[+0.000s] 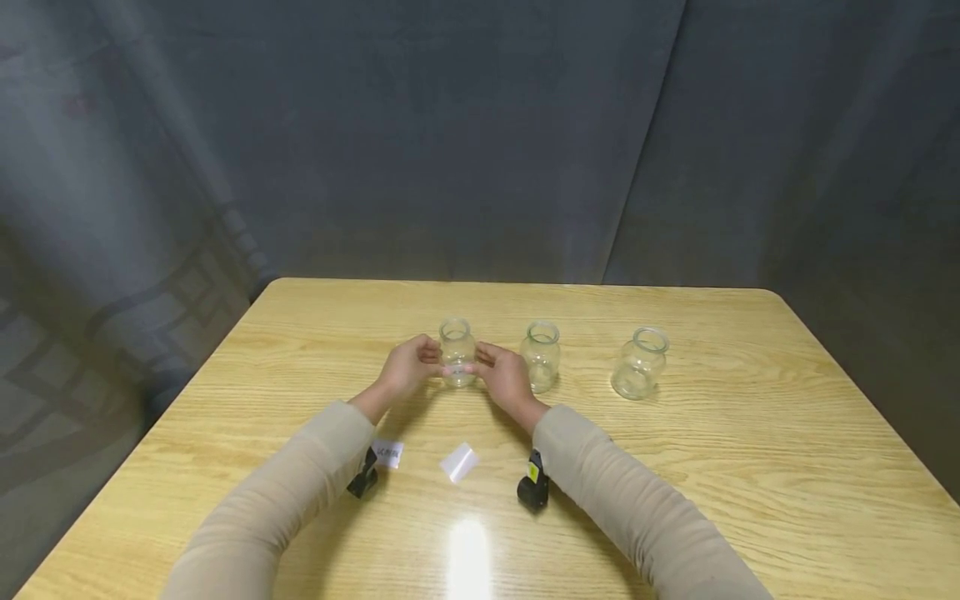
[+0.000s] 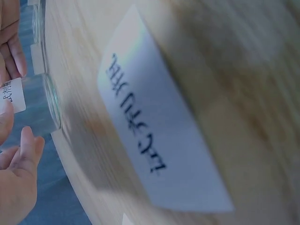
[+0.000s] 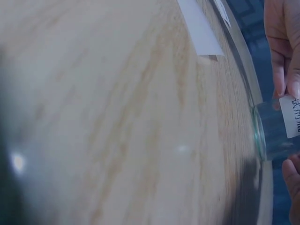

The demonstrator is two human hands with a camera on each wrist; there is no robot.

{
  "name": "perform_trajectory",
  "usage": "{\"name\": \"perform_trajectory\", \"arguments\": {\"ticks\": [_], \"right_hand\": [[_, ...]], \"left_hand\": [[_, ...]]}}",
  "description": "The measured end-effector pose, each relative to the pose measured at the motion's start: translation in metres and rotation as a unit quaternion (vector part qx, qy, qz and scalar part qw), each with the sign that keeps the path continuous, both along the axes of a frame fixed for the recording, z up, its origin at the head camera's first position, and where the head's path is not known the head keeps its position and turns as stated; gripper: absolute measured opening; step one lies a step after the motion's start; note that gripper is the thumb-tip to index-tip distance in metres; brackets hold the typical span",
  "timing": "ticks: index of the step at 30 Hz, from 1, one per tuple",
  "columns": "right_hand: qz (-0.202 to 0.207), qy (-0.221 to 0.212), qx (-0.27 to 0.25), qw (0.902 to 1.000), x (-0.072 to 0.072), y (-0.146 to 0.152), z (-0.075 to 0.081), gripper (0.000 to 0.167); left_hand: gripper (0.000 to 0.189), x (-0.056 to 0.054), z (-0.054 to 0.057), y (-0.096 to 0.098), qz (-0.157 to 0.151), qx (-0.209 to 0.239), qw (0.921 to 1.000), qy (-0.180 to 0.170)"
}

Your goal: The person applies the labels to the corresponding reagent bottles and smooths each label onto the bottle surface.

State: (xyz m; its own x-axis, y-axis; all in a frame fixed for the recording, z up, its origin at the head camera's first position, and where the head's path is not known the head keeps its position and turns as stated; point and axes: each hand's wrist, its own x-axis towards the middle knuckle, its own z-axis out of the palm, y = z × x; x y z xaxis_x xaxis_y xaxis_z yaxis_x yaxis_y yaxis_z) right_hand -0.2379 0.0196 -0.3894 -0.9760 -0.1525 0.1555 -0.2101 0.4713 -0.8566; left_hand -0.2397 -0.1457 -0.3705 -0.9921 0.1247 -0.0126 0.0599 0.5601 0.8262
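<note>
A clear glass jar (image 1: 456, 331) stands upright between my two hands, with a small white label (image 2: 17, 95) bearing black handwritten characters against its front. My left hand (image 1: 408, 367) holds the jar's left side, its thumb at one end of the label. From the other side my right hand (image 1: 506, 377) grips the jar, thumb at the label's opposite end. The right wrist view shows the label (image 3: 290, 116) flat against the glass near the jar's base (image 3: 259, 133). Fingers behind the jar are partly hidden.
Two similar glass jars, a middle one (image 1: 543, 354) and a right one (image 1: 640, 367), stand to the right on the wooden table (image 1: 750, 433). Nearer lie a handwritten white label (image 1: 388, 453) and a glossy white slip (image 1: 459, 462). A grey curtain (image 1: 450, 142) hangs behind.
</note>
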Motion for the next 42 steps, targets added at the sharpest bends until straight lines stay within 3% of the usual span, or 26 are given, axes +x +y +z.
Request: {"name": "perform_trajectory", "arguments": {"ticks": [15, 28, 34, 42], "right_hand": [[-0.006, -0.001, 0.009, 0.9999, 0.0, -0.001, -0.001, 0.045], [0.0, -0.02, -0.03, 0.9993, 0.005, -0.003, -0.002, 0.044], [0.012, -0.028, -0.019, 0.9993, 0.01, 0.002, -0.002, 0.041], [0.023, -0.044, -0.033, 0.9982, 0.019, 0.01, 0.001, 0.034]], "left_hand": [[0.042, -0.002, 0.004, -0.001, 0.004, -0.027, 0.9995, -0.015], [0.047, 0.002, 0.004, -0.005, -0.018, -0.007, 0.9997, -0.017], [0.048, 0.008, 0.004, -0.01, -0.017, 0.002, 0.9995, -0.025], [0.041, 0.023, 0.006, -0.014, -0.021, 0.0, 0.9989, -0.041]]}}
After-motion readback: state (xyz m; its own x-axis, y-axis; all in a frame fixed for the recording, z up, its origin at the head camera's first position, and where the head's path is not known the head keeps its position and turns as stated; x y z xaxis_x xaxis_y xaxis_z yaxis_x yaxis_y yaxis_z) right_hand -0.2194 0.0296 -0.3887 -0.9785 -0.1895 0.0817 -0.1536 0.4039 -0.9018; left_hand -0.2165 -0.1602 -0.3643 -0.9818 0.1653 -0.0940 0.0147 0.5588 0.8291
